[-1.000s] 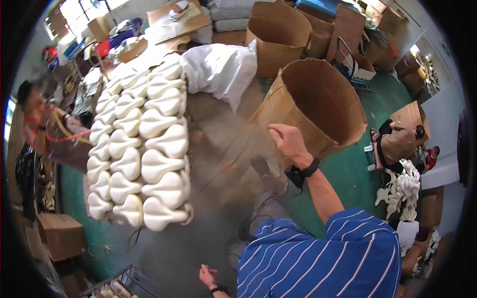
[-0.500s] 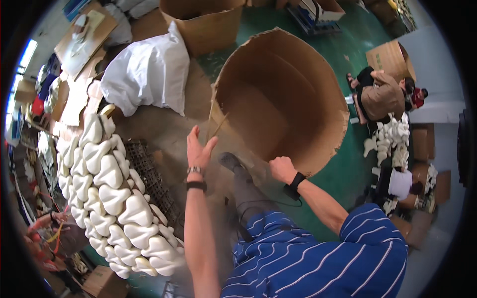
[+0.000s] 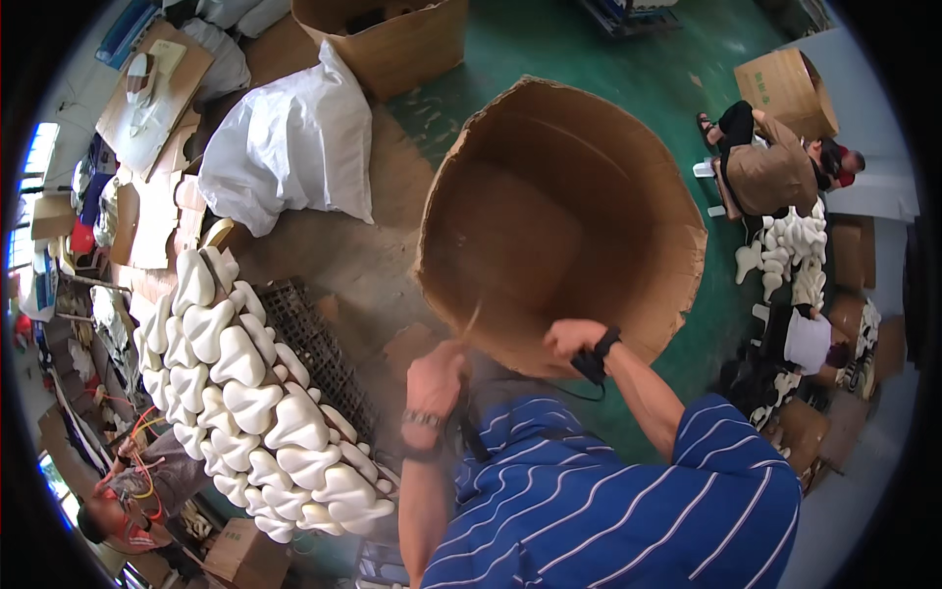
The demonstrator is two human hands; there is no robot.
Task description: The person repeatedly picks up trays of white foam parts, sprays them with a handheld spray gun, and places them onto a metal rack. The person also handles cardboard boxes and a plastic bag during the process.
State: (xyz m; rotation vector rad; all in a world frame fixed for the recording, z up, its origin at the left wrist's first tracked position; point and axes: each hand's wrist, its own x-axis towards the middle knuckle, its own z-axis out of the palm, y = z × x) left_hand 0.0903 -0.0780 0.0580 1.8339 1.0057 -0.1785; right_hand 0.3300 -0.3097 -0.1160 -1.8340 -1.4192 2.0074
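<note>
A big round cardboard bin lies tilted, its open mouth facing me and its inside bare. My right hand, with a black strap at the wrist, is curled over the bin's near rim. My left hand, wearing a wristwatch, is closed just left of that rim. It grips a thin tan strip that points up toward the bin's edge. My blue striped shirt fills the lower part of the view.
Several white moulded pieces are stacked on a black crate to my left. A white sack and a second cardboard box lie beyond. A person sits at the right by more white pieces; another person is at lower left.
My left hand has dropped from a raised position down to the bin's near rim. My right hand has shifted along the rim. The bin now sits closer and more central.
</note>
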